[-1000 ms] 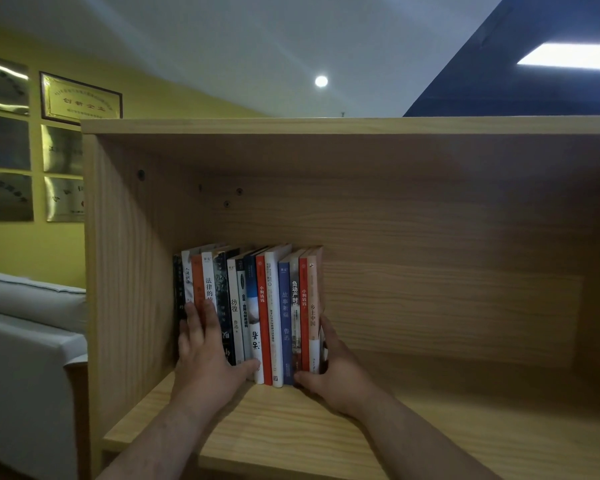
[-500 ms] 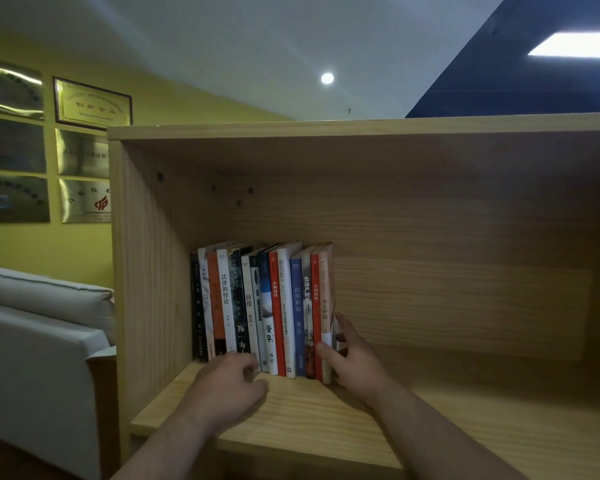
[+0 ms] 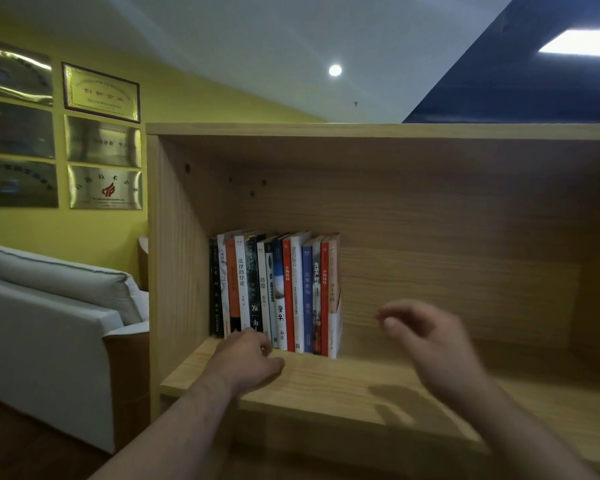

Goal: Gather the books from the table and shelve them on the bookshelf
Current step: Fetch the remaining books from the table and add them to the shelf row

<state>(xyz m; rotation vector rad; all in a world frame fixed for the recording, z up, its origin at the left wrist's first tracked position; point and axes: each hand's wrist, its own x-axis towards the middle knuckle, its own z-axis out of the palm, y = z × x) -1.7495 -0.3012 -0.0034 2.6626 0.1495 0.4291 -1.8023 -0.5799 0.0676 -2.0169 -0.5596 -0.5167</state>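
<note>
Books [image 3: 278, 292] upright, spines out, at bookshelf [image 3: 326, 379] left end; left hand [image 3: 248, 362] curled at their base, holding nothing; right hand [image 3: 426, 341] loose, empty, well apart.

About thirteen upright paperback books [image 3: 276, 292] stood in one pale wooden bookshelf [image 3: 430, 386], with six framed metallic wall plaques [image 3: 101, 90], one white sofa [image 3: 49, 327] and two bare hands [image 3: 246, 362].
</note>
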